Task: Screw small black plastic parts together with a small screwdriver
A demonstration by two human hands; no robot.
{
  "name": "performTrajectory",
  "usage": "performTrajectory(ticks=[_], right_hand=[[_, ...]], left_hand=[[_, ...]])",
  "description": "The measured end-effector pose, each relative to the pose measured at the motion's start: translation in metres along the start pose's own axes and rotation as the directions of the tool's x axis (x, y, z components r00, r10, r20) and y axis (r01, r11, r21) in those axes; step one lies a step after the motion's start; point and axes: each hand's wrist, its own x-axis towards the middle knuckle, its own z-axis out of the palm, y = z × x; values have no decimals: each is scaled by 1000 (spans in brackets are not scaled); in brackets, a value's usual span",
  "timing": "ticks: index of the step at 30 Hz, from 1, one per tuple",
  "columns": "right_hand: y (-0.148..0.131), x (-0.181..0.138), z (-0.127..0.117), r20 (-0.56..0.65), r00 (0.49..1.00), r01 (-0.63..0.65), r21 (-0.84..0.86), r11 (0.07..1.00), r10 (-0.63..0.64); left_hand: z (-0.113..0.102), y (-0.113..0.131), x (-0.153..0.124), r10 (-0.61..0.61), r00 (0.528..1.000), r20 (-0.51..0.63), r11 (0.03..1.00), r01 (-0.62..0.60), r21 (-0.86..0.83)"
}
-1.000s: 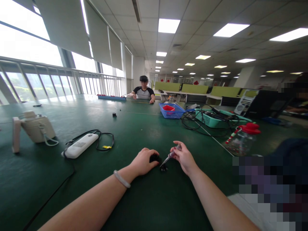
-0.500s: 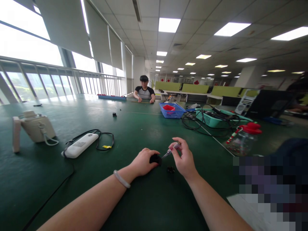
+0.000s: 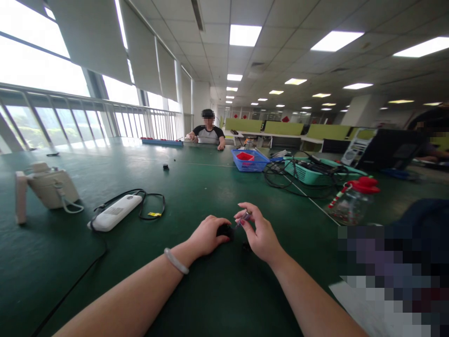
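My left hand (image 3: 209, 235) is closed around a small black part (image 3: 224, 230) and rests with it on the green table (image 3: 182, 299); the part's kind is hard to make out. Between thumb and fingers, my right hand (image 3: 260, 234) pinches a screwdriver (image 3: 243, 218) with a clear handle. Its shaft slants down and left toward the black part, and whether the tip touches it I cannot tell. Some small dark pieces (image 3: 246, 246) lie on the table, partly hidden by my right hand.
On the left are a white power strip (image 3: 117, 213) with a black cord and a beige bag (image 3: 52, 187). A blue basket (image 3: 249, 161), a green basket (image 3: 305, 172) with cables and a red-lidded jar (image 3: 354, 201) stand right. A person (image 3: 208, 133) sits opposite.
My right hand has moved slightly left, bringing the screwdriver closer to the black part, and now covers more of the dark pieces. The person opposite has shifted one hand outward.
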Motion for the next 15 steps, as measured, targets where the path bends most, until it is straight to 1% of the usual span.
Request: performTrajectory(ticks=[5, 11, 15], right_hand=[[-1, -1, -1, -27, 999, 35, -17, 999, -35], [-4, -1, 2, 15, 999, 31, -60, 998, -30], [-7, 1, 3, 9, 1000, 27, -122, 992, -26]], left_hand=[[-1, 0, 0, -1, 1000, -3, 1000, 1, 9], [0, 1, 1, 23, 1000, -3, 1000, -23, 0], [0, 1, 1, 20, 1000, -2, 1000, -20, -5]])
